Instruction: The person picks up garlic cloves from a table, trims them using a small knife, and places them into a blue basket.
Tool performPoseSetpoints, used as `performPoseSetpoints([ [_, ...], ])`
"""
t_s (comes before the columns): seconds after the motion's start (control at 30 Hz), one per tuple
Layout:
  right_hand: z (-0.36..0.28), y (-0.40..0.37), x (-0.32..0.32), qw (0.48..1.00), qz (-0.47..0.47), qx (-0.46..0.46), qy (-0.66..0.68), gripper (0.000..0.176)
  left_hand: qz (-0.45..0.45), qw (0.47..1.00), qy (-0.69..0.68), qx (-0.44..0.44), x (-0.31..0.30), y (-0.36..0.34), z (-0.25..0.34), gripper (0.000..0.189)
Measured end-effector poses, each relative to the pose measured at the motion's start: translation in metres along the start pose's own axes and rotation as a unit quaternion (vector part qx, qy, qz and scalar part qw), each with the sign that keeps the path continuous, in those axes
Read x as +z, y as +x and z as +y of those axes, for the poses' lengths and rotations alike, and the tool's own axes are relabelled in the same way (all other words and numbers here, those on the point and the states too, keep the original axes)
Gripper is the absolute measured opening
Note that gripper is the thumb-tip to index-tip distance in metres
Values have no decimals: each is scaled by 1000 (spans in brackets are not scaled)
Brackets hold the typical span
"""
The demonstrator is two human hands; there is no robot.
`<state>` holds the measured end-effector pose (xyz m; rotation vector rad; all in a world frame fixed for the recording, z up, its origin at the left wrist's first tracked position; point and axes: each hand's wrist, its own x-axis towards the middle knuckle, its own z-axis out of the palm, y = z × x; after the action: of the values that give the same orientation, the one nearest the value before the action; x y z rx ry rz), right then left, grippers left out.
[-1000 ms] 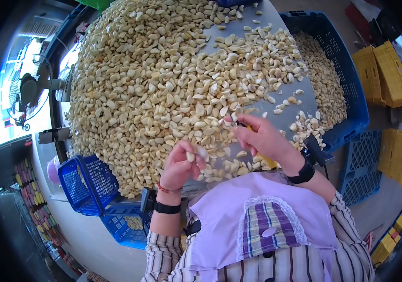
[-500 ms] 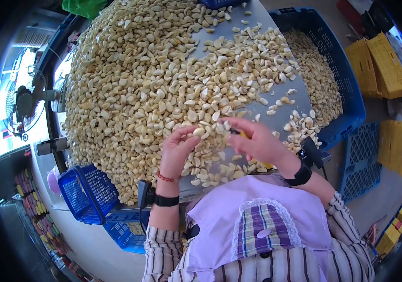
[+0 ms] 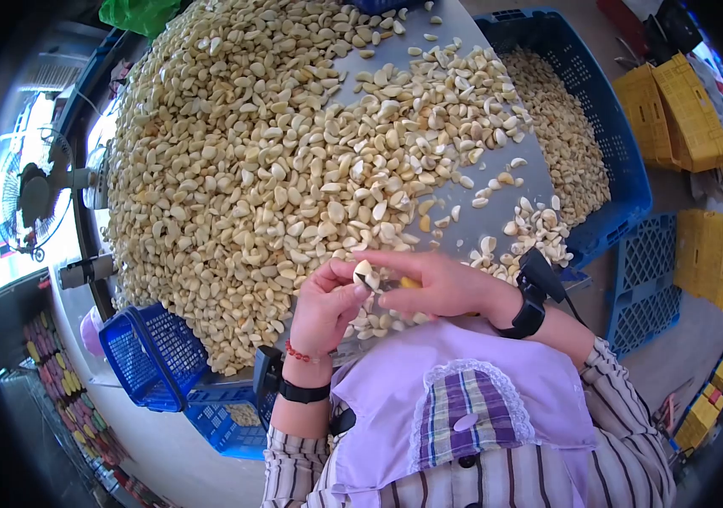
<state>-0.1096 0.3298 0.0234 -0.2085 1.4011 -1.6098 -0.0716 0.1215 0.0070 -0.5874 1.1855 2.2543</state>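
Pale, clove-like pieces [image 3: 234, 169] lie in a broad heap over a grey metal table [image 3: 497, 173]. My left hand [image 3: 325, 306], with a red bead bracelet at the wrist, pinches one pale piece [image 3: 363, 273] between thumb and fingertips. A small dark blade tip shows against that piece. Close on its right, my right hand [image 3: 442, 285] is closed around a small knife with a yellow handle [image 3: 409, 283], mostly hidden by the fingers. Both hands are near the table's front edge, just in front of the heap.
A large blue crate [image 3: 624, 182] of similar pieces stands right of the table. A small pile [image 3: 537, 230] lies at the table's right edge. A blue basket [image 3: 137, 360] is at the front left, a fan [image 3: 37, 193] at the far left, yellow crates [image 3: 691, 114] at the far right.
My hands have come together and lower, toward my body. The knife blade now meets the piece in my left hand. The view has shifted slightly.
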Motion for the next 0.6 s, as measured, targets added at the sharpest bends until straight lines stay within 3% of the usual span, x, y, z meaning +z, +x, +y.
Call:
performPoseSetpoints([
  [0.07, 18, 5, -3, 999, 3, -53, -4, 52, -2, 1000, 25, 1, 4, 0, 0, 19],
  [0.13, 21, 6, -5, 994, 4, -108, -6, 51, -76, 996, -26, 24, 2, -1, -3, 27],
  [0.2, 11, 1, -10, 996, 82, -11, 25, 49, -118, 990, -66, 28, 6, 1, 1, 27],
  [0.27, 1, -5, -20, 991, 124, 19, 40, 45, -196, 968, -150, 37, 11, 6, 5, 28],
  [0.3, 5, -6, -28, 980, 160, -42, 111, 44, -131, 976, -160, 73, 18, 12, 7, 24],
  [0.33, 8, -8, -34, 959, 195, -102, 181, 43, -130, 976, -160, 71, 19, 24, 9, 24],
  [0.37, 7, -10, -39, 958, 195, -101, 181, 43, -38, 977, 147, 152, 17, 40, 8, 23],
  [0.4, 5, -11, -43, 948, 219, -111, 201, 42, 58, 871, 437, 216, 13, 54, 6, 23],
  [0.43, 3, -13, -45, 937, 243, -121, 219, 42, 58, 871, 437, 217, 8, 68, -1, 23],
  [0.5, 5, -15, -47, 941, 247, -121, 199, 42, 101, 690, 663, 274, 8, 91, -13, 21],
  [0.6, 10, -22, -46, 945, 252, -105, 181, 44, 99, 698, 679, 205, 18, 92, -7, 20],
])
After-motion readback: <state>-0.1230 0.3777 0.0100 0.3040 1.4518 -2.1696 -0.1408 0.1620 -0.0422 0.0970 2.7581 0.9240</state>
